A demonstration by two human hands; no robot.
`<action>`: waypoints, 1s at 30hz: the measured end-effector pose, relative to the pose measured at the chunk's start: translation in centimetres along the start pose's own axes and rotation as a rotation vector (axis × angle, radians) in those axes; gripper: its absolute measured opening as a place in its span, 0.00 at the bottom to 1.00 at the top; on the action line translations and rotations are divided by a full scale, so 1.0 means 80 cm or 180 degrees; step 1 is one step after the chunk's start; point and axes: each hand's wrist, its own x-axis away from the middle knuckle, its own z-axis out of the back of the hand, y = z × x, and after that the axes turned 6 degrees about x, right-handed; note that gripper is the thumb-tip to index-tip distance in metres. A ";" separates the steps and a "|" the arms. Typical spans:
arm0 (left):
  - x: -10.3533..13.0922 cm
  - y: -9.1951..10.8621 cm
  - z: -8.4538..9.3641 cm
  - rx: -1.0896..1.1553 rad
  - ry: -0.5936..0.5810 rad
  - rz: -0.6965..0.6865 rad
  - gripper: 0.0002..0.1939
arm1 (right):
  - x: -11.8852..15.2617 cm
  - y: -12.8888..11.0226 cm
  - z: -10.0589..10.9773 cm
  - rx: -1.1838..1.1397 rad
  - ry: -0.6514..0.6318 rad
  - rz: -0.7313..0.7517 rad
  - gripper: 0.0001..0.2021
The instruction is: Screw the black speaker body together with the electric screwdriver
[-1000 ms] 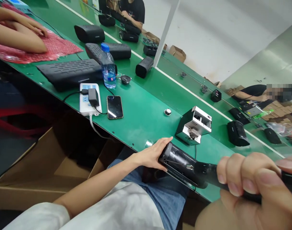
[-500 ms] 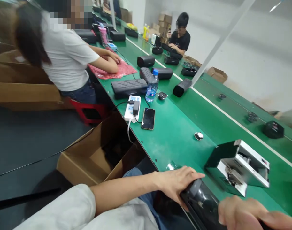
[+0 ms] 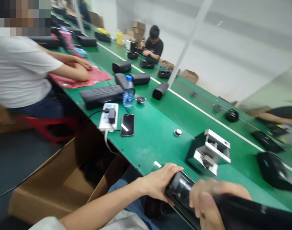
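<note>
While your left hand (image 3: 160, 185) cups the near end of the black speaker (image 3: 181, 191), your fingers are curled around its rounded cap; the speaker lies at the front edge of the green bench (image 3: 155, 134), over your lap, slanting away to your right. Your right hand (image 3: 208, 201) is closed around the speaker's middle, blurred, knuckles up; its far end runs out of view at the lower right. Just beyond your hands sits a small metal box device (image 3: 209, 151) on the bench; a small round metal part (image 3: 177, 132) lies near it. Farther left lie a phone (image 3: 127, 124), a power strip (image 3: 109, 116) and a water bottle (image 3: 128, 92). Under the bench edge stands an open cardboard box (image 3: 57, 188).
</note>
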 end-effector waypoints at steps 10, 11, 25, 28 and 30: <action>0.011 0.024 0.017 0.0046 -0.0176 0.0416 0.79 | -0.122 -0.028 0.079 0.0041 0.1789 0.0906 0.14; 0.011 0.024 0.018 0.0053 -0.0173 0.0423 0.78 | -0.137 -0.014 0.084 0.0135 0.1801 0.0962 0.13; 0.012 0.037 0.021 -0.0019 -0.0055 0.0566 0.64 | -0.194 0.062 0.085 0.0243 0.1689 0.0495 0.14; 0.018 0.025 0.022 -0.0140 0.0088 0.0743 0.55 | -0.199 0.069 0.084 0.0394 0.1661 0.0410 0.17; 0.019 0.011 0.025 -0.0205 0.0142 0.0794 0.52 | -0.204 0.079 0.083 0.0462 0.1570 0.0369 0.18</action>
